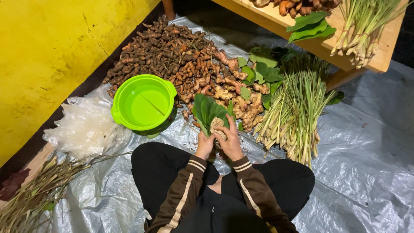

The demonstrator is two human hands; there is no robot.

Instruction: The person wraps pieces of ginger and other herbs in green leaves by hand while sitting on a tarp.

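Observation:
I sit cross-legged on a clear plastic sheet [358, 172]. My left hand [204, 146] and my right hand [230, 141] are together in front of my knees. Both grip a bunch of broad green leaves [206, 110] with a pale piece of ginger root [217, 124] pressed against it. The leaves fan upward from my fingers. Just beyond them lies a heap of ginger [241, 103] and, further left, a big pile of dark brown rhizomes [159, 54].
A bright green plastic basin [143, 102] sits left of my hands. Lemongrass stalks [293, 112] lie to the right. Clear plastic bags [84, 127] and dry twigs [34, 194] are at the left, by a yellow wall [47, 51]. A wooden bench [276, 21] holds more produce.

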